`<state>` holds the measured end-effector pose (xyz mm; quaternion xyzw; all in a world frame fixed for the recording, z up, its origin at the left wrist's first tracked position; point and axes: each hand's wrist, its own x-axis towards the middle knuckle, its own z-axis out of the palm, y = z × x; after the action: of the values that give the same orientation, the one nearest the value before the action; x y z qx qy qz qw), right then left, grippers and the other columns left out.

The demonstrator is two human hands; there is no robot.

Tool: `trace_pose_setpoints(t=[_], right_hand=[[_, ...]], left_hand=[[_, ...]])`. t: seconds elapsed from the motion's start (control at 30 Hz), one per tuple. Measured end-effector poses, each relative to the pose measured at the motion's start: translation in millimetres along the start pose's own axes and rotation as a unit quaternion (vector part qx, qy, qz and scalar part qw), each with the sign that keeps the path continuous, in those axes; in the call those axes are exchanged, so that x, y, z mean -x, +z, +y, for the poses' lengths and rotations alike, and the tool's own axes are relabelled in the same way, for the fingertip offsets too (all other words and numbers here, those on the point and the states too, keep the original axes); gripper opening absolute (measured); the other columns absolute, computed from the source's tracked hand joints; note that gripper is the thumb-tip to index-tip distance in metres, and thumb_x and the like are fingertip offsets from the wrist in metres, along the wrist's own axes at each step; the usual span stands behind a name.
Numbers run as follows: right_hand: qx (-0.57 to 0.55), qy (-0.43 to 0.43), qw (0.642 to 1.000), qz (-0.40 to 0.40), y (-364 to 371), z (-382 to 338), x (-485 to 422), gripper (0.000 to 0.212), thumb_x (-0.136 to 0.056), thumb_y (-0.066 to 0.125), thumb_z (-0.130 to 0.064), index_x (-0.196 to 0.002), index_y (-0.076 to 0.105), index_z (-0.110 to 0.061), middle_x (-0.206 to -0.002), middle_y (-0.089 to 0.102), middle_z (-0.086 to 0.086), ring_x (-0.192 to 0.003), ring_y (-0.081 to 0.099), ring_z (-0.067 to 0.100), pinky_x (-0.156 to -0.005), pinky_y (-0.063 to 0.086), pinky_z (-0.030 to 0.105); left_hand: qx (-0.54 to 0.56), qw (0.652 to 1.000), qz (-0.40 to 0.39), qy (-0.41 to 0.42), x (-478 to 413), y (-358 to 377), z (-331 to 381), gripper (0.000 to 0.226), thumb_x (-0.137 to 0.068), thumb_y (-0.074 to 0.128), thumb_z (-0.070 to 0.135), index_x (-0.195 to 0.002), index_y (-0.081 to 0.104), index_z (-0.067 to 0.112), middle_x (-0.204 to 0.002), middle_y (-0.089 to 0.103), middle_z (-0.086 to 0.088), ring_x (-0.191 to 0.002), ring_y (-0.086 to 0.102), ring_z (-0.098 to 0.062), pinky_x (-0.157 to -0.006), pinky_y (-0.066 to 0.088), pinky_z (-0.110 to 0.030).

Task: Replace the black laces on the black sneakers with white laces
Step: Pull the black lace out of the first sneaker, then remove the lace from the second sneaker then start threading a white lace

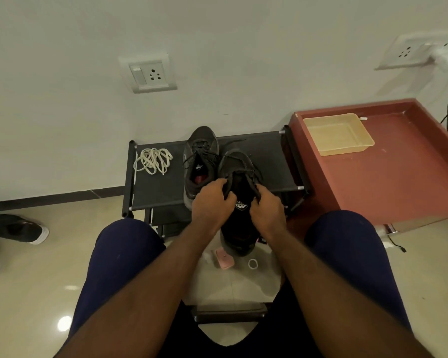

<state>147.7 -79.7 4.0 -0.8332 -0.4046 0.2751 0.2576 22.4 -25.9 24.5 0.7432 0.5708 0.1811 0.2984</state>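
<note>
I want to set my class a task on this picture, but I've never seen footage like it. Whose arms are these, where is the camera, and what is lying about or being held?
There is no machine here: a person sits wearing a camera on the head, which looks forward and down, so you see their own arms and knees. The left hand and right hand both grip the nearer black sneaker at its opening, one on each side. The second sneaker, black laces in, stands on a low black rack. A bundle of white laces lies on the rack's left end. Right of the rack, a red table carries a yellow tray.
</note>
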Motion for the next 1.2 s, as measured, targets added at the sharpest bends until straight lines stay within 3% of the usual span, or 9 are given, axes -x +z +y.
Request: trace_pose_setpoints(t=[0.33, 0.47, 0.6, 0.7, 0.9, 0.97, 1.03, 1.1, 1.2], right_hand=[[0.049, -0.004, 0.997, -0.056, -4.7, 3.3, -5.6, 0.027, -0.097, 0.043, -0.021, -0.122, 0.053, -0.021, -0.111, 0.067, 0.011, -0.103, 0.063, 0.036, -0.080, 0.050, 0.041], [0.070, 0.023, 0.995, -0.062, -3.3, 6.4, -7.8, 0.031, -0.096, 0.043, -0.016, -0.126, 0.052, -0.019, -0.117, 0.065, 0.014, -0.108, 0.061, 0.038, -0.085, 0.049, 0.043], [0.059, 0.035, 0.996, -0.061, 0.1, 3.9, -8.8, 0.030, -0.096, 0.043, -0.016, -0.125, 0.050, -0.019, -0.114, 0.065, 0.013, -0.105, 0.061, 0.037, -0.087, 0.052, 0.046], [0.052, 0.041, 0.996, -0.063, 1.1, 0.8, -9.0, 0.030, -0.096, 0.043, -0.017, -0.125, 0.049, -0.019, -0.111, 0.065, 0.012, -0.103, 0.062, 0.036, -0.084, 0.052, 0.044], [-0.008, 0.052, 0.997, -0.049, 7.5, 0.2, -6.9, 0.032, -0.096, 0.043, -0.015, -0.126, 0.052, -0.020, -0.110, 0.065, 0.013, -0.101, 0.061, 0.035, -0.079, 0.048, 0.037], [-0.039, 0.048, 0.997, -0.041, 10.5, 1.1, -3.6, 0.033, -0.096, 0.044, -0.014, -0.127, 0.054, -0.020, -0.111, 0.066, 0.013, -0.103, 0.062, 0.036, -0.086, 0.052, 0.040], [-0.054, 0.042, 0.997, -0.034, 14.1, 0.8, -1.5, 0.034, -0.097, 0.046, -0.016, -0.130, 0.055, -0.022, -0.113, 0.067, 0.013, -0.106, 0.063, 0.035, -0.090, 0.053, 0.043], [-0.058, 0.036, 0.997, -0.028, 18.0, 0.6, -2.5, 0.035, -0.099, 0.047, -0.018, -0.133, 0.054, -0.024, -0.116, 0.068, 0.012, -0.108, 0.063, 0.035, -0.092, 0.053, 0.044], [-0.065, 0.037, 0.997, -0.018, 20.8, 2.5, -7.6, 0.036, -0.100, 0.048, -0.020, -0.135, 0.054, -0.025, -0.117, 0.068, 0.010, -0.108, 0.064, 0.033, -0.092, 0.053, 0.043]], left_hand=[[-0.192, 0.974, -0.094, 0.076, -82.6, 22.6, 22.6, 0.047, -0.089, 0.053, 0.008, -0.136, 0.051, 0.015, -0.115, 0.063, -0.012, -0.111, 0.053, -0.032, -0.097, 0.045, -0.045], [0.118, 0.991, -0.050, -0.046, -90.5, 20.4, 30.8, 0.038, -0.088, 0.053, 0.002, -0.126, 0.055, 0.009, -0.081, 0.062, -0.005, -0.071, 0.061, -0.018, -0.064, 0.051, -0.026], [0.433, 0.888, 0.021, -0.154, -115.7, -43.8, 57.0, 0.026, -0.086, 0.044, -0.008, -0.103, 0.054, 0.008, -0.072, 0.051, -0.007, -0.053, 0.053, -0.014, -0.051, 0.046, -0.027], [0.501, 0.846, 0.102, -0.151, -132.2, -119.7, 55.7, 0.021, -0.082, 0.042, -0.007, -0.083, 0.054, 0.010, -0.065, 0.044, -0.005, -0.049, 0.046, -0.014, -0.051, 0.047, -0.029], [0.270, 0.934, 0.195, -0.131, -147.4, -198.0, 10.1, 0.018, -0.085, 0.053, 0.011, -0.100, 0.061, 0.007, -0.089, 0.060, -0.011, -0.060, 0.061, -0.017, -0.057, 0.053, -0.028], [0.103, 0.968, 0.173, -0.149, -142.1, -195.5, -5.9, 0.047, -0.081, 0.058, 0.023, -0.124, 0.056, 0.004, -0.112, 0.063, -0.019, -0.096, 0.067, -0.031, -0.083, 0.055, -0.039], [-0.079, 0.981, 0.128, -0.123, -118.7, -173.5, -6.9, 0.058, -0.087, 0.060, 0.024, -0.139, 0.045, 0.002, -0.133, 0.052, -0.023, -0.125, 0.051, -0.037, -0.104, 0.043, -0.043], [-0.104, 0.991, 0.073, -0.041, -82.2, -136.4, 2.7, 0.047, -0.090, 0.059, 0.021, -0.134, 0.052, 0.005, -0.132, 0.053, -0.020, -0.124, 0.050, -0.034, -0.105, 0.042, -0.044], [-0.087, 0.994, -0.058, 0.029, -32.2, -66.1, 11.3, 0.025, -0.088, 0.059, 0.027, -0.108, 0.067, 0.014, -0.105, 0.067, -0.010, -0.097, 0.065, -0.027, -0.086, 0.054, -0.041]])
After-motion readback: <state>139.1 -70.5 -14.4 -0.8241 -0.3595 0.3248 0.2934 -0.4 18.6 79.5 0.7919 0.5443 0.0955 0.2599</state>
